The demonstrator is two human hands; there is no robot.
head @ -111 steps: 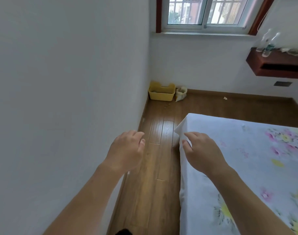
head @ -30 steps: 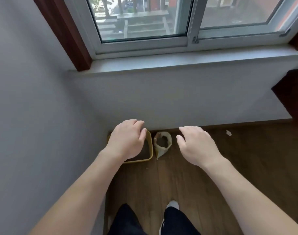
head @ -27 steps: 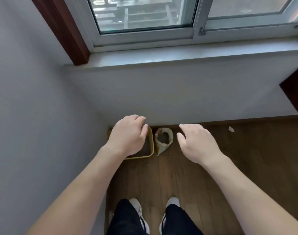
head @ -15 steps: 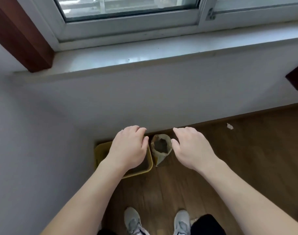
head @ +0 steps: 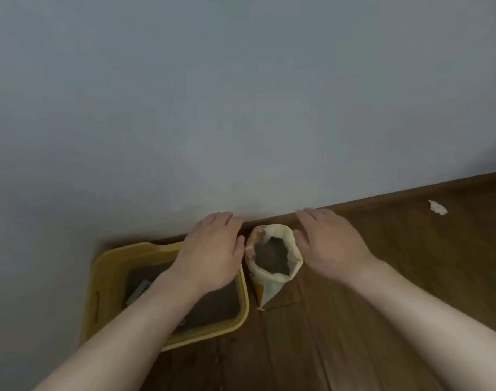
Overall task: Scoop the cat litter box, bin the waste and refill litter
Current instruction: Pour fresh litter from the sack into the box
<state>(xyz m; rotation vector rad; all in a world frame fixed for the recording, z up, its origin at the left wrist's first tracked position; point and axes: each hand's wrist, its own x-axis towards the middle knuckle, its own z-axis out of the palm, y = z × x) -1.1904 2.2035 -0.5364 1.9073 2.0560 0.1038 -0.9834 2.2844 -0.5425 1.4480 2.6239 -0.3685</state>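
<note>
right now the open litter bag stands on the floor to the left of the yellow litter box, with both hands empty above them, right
Not quite. The head view shows the open litter bag standing on the floor to the right of the yellow litter box, not the left. The rest holds: the left hand and right hand are both empty above them.

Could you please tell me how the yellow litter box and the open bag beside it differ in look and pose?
The yellow litter box is a low, rigid, wide tray lying flat; the open bag is soft, crumpled and cream-coloured, standing up and tapering towards its base. The litter box sits in the corner under the left hand; the bag stands between both hands, the right hand beside it. Both rest on the wooden floor and hold dark granular fill.
</note>
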